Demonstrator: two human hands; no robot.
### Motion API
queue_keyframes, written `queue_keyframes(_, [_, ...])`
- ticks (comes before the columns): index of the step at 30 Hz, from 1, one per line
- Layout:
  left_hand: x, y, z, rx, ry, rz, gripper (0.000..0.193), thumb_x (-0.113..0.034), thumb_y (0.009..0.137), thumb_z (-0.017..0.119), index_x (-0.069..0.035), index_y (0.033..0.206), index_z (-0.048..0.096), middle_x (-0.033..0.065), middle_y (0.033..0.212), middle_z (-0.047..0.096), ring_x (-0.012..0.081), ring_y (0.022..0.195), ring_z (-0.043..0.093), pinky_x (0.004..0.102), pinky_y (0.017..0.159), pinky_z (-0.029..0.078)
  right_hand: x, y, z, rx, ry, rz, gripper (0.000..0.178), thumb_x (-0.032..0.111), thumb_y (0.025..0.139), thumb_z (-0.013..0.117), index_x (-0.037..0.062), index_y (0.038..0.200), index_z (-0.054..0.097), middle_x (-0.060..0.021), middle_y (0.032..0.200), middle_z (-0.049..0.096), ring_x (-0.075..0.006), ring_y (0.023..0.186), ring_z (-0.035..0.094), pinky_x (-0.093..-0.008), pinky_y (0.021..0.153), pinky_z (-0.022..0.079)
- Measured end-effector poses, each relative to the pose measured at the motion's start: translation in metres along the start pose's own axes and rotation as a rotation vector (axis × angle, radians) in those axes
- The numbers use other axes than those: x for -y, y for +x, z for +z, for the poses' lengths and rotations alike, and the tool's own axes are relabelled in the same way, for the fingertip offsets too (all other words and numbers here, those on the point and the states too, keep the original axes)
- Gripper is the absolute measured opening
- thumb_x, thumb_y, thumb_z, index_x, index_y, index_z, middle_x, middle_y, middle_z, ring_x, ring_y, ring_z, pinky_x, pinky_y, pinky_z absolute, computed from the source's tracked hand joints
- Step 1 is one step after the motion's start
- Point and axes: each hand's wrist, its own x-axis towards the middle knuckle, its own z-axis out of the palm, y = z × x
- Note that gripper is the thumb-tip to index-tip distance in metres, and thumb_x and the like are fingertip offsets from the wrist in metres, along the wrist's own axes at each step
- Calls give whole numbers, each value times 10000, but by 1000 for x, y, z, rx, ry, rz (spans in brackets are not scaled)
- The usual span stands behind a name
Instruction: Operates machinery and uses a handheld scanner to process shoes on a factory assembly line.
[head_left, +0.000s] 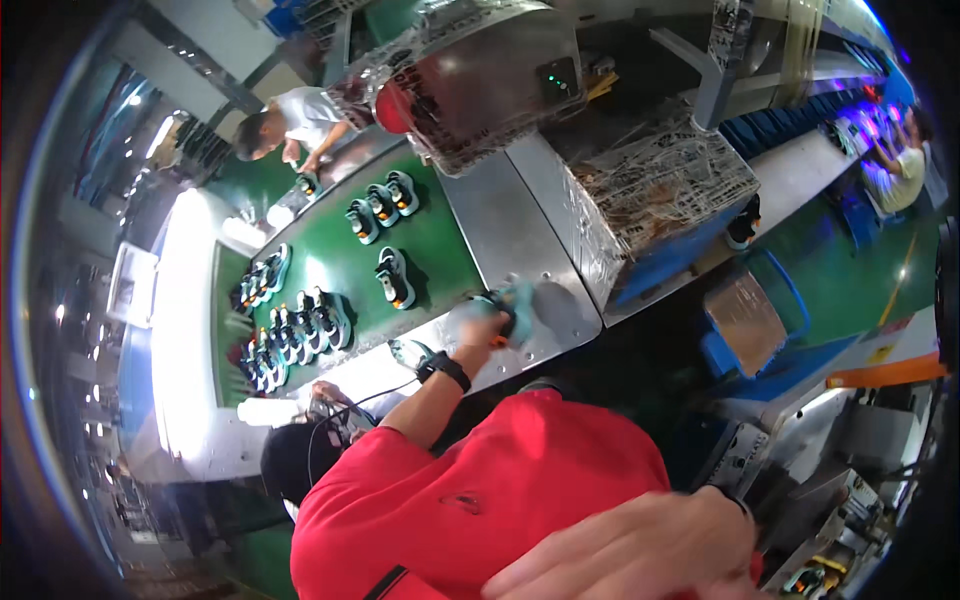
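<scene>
My left arm, with a black watch on its wrist, reaches out over the metal table edge. My left hand (484, 329) is closed on a sneaker (513, 308) in pale teal, black and orange, smeared by motion. My right hand (640, 548) is low in front of my red shirt, blurred, its fingers stretched out and nothing seen in it. A single sneaker (395, 277) stands on the green belt (438, 235) beyond my left hand. Closer to my wrist, another pale shoe (411, 352) lies on the metal edge, partly hidden by my arm.
Several sneakers (322, 318) stand in rows on the belt's left, more farther back. A film-wrapped machine (490, 85) overhangs the far end; a wrapped box (665, 190) stands right. One person (295, 120) holds a shoe across the belt; another in a black cap (290, 455) is left. A chair (745, 322) stands right.
</scene>
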Motion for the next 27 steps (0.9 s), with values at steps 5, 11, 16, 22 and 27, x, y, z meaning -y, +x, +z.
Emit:
queue_keyframes(5, [-70,112,-69,-323,92,263,292,-136,716,750,47,897,610,141,826,657,266,673,643,403,570,518,-84,83,9,-8,233,-253,994,709,862,503,-212,1238,492,-331,1200,581,-409,1085,615,-434,919,503])
queue_keyframes(11, [-75,216,-134,-483,579,539,499,-192,717,722,83,1094,546,233,1008,621,346,959,623,380,824,490,-114,144,-37,-180,-164,-234,648,483,959,524,-147,1048,649,-276,1038,671,-362,933,679,-441,803,545])
queue_keyframes(16, [-99,81,-2,80,228,628,606,-156,821,751,83,1313,490,219,1309,565,261,1229,529,363,1034,423,-78,165,-71,44,-799,-34,226,217,880,642,-4,890,687,-151,982,719,-261,882,699,-384,723,576])
queue_keyframes(22, [-190,-89,133,720,496,1356,591,-178,822,739,26,1323,501,238,1436,436,388,1383,363,504,1128,289,-101,162,-76,61,-1630,-532,120,144,825,646,28,824,679,-82,937,725,-239,852,696,-342,694,605])
queue_keyframes(27, [-212,-107,231,881,827,1734,621,-389,860,671,36,1286,516,240,1380,469,403,1327,410,572,1115,268,-95,154,-64,-174,-1172,-353,178,128,805,617,-11,886,693,-175,887,683,-244,745,659,-322,593,559])
